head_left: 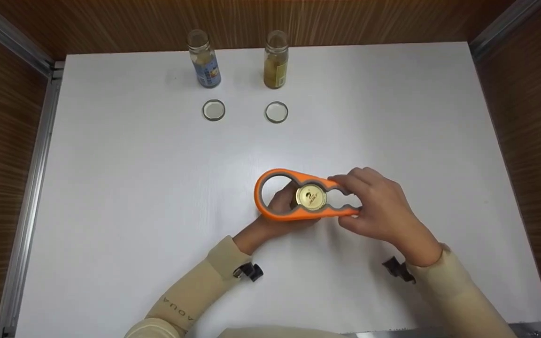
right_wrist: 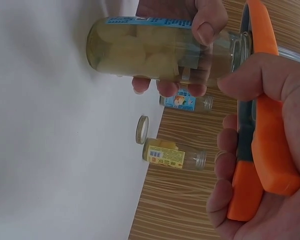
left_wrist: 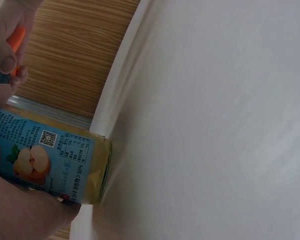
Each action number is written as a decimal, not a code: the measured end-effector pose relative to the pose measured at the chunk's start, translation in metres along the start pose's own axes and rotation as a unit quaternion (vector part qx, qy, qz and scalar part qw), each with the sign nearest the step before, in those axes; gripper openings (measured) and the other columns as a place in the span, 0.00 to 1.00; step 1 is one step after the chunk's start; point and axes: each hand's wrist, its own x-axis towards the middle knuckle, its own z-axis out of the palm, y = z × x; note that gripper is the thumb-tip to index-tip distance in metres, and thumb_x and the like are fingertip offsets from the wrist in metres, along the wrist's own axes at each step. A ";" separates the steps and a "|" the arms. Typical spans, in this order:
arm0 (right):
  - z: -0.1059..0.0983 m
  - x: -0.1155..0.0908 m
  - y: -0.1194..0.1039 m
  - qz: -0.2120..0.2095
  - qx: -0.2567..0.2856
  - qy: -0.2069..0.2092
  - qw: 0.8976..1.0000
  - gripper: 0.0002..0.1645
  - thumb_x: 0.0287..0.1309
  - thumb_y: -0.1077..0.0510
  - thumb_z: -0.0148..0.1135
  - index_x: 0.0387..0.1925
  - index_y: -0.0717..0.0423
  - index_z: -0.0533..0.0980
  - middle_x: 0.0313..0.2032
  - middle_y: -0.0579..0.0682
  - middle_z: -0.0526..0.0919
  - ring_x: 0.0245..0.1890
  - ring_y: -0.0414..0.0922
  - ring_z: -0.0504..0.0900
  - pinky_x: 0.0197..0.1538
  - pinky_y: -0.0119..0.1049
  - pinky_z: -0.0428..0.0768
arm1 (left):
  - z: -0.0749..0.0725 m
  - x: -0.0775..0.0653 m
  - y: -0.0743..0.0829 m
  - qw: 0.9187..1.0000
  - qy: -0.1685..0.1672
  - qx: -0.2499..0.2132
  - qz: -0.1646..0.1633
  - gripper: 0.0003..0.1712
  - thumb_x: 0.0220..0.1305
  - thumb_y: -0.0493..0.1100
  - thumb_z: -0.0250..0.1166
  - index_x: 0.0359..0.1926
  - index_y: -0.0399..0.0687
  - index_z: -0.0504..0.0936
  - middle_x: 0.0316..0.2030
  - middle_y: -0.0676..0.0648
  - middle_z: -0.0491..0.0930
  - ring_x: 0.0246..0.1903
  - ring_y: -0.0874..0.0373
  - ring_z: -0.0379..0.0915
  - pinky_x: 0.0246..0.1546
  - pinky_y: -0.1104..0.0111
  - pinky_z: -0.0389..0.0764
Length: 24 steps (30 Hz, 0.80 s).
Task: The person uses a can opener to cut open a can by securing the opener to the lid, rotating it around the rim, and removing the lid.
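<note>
My left hand point(head_left: 273, 227) grips a glass jar point(right_wrist: 135, 52) of pale fruit pieces in liquid. Its blue label with an apple picture point(left_wrist: 32, 162) shows in the left wrist view. From above, a gold lid point(head_left: 312, 197) tops this jar. An orange jar opener point(head_left: 298, 215) with grey inner pads surrounds the lid at its middle notch, its big ring pointing left. At the handle ends, my right hand point(head_left: 381, 206) holds the opener, thumb on one arm and fingers on the other. In the right wrist view the opener hides the lid.
At the back of the white table point(head_left: 134, 188) stand two lidless glass jars, one blue-labelled point(head_left: 207, 70), one yellow-labelled point(head_left: 275, 70). A loose lid point(head_left: 214, 110) lies before the first, another lid point(head_left: 276, 112) before the second. Wood-grain panels point(head_left: 345, 21) enclose the table.
</note>
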 end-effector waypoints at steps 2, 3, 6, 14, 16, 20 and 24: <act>0.001 0.000 0.000 0.001 0.001 0.000 1.000 0.35 0.28 0.58 0.65 0.49 0.42 0.79 0.30 0.35 0.72 0.30 0.36 0.67 0.24 0.34 0.65 | 0.000 0.000 0.000 1.000 -0.001 -0.010 -0.004 0.31 0.64 0.45 0.62 0.68 0.50 0.66 0.61 0.59 0.70 0.60 0.71 0.63 0.61 0.76 0.62; 0.001 0.000 0.000 0.002 0.001 0.000 1.000 0.35 0.28 0.58 0.65 0.49 0.42 0.79 0.30 0.35 0.73 0.30 0.36 0.67 0.24 0.34 0.65 | 0.000 0.000 0.000 1.000 0.001 -0.017 -0.008 0.32 0.64 0.45 0.62 0.68 0.50 0.66 0.62 0.59 0.70 0.60 0.71 0.63 0.61 0.76 0.62; 0.002 0.000 0.001 0.002 0.002 -0.001 1.000 0.34 0.29 0.58 0.66 0.49 0.43 0.80 0.30 0.35 0.73 0.30 0.36 0.67 0.24 0.34 0.66 | -0.001 0.000 0.001 0.999 0.013 -0.032 -0.022 0.32 0.63 0.45 0.64 0.67 0.51 0.68 0.60 0.60 0.72 0.58 0.71 0.64 0.60 0.76 0.63; 0.002 0.000 0.001 0.003 0.002 0.010 1.000 0.31 0.29 0.58 0.68 0.45 0.44 0.81 0.28 0.36 0.72 0.29 0.36 0.66 0.23 0.34 0.66 | 0.003 -0.001 0.002 0.996 0.054 -0.049 -0.054 0.27 0.56 0.47 0.68 0.58 0.56 0.74 0.47 0.64 0.76 0.47 0.72 0.69 0.52 0.76 0.68; 0.002 0.000 0.001 0.003 -0.001 0.013 1.000 0.30 0.29 0.57 0.67 0.45 0.43 0.81 0.27 0.35 0.71 0.28 0.36 0.66 0.23 0.34 0.66 | 0.005 -0.003 0.004 0.990 0.084 -0.087 -0.069 0.26 0.54 0.48 0.70 0.55 0.59 0.75 0.45 0.65 0.77 0.45 0.72 0.71 0.49 0.75 0.71; 0.003 0.000 0.000 0.002 -0.012 0.018 1.000 0.29 0.28 0.57 0.66 0.43 0.43 0.81 0.26 0.35 0.70 0.27 0.36 0.66 0.22 0.34 0.65 | 0.009 -0.005 0.008 0.980 0.129 -0.118 -0.095 0.24 0.52 0.53 0.72 0.51 0.63 0.75 0.40 0.66 0.78 0.39 0.71 0.72 0.43 0.74 0.74; 0.003 0.000 0.000 0.000 -0.013 0.024 1.000 0.28 0.28 0.57 0.66 0.42 0.43 0.81 0.26 0.35 0.70 0.27 0.36 0.66 0.21 0.34 0.65 | 0.011 -0.004 0.012 0.973 0.138 -0.140 -0.122 0.25 0.51 0.56 0.73 0.50 0.63 0.75 0.40 0.65 0.78 0.38 0.69 0.72 0.41 0.73 0.75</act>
